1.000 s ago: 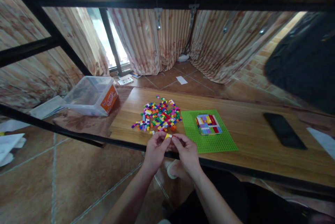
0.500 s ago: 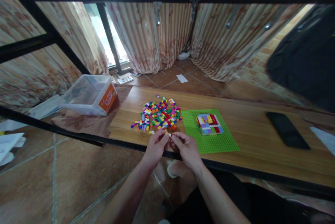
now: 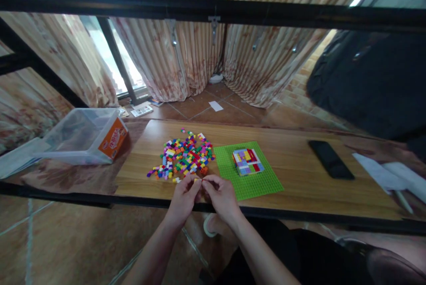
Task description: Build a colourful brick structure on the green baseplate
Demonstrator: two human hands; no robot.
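My left hand [image 3: 185, 196] and my right hand [image 3: 222, 195] meet over the table's front edge, fingertips pinched together. Between them shows a bit of a small yellowish building brick [image 3: 197, 180], with a speck of red beside the right fingertips; the fingers cover most of it. Just beyond my hands spreads a loose pile of multicoloured building bricks [image 3: 189, 154]. To the right of the pile lies a green baseplate [image 3: 262, 187]. On it sits a low, blocky brick build [image 3: 248, 162] in lilac, yellow, red and white.
A black phone [image 3: 330, 160] rests on the wooden table [image 3: 293, 174] at the right, with white papers [image 3: 379, 172] beside it. At the left stands a clear plastic bin [image 3: 83, 136] with an orange label. A dark bar [image 3: 213, 9] crosses above the table.
The view has swung to the right and slightly up, so everything appears further left and lower. My hands stay together at the table edge, and the white bit between the fingertips now shows as yellowish.
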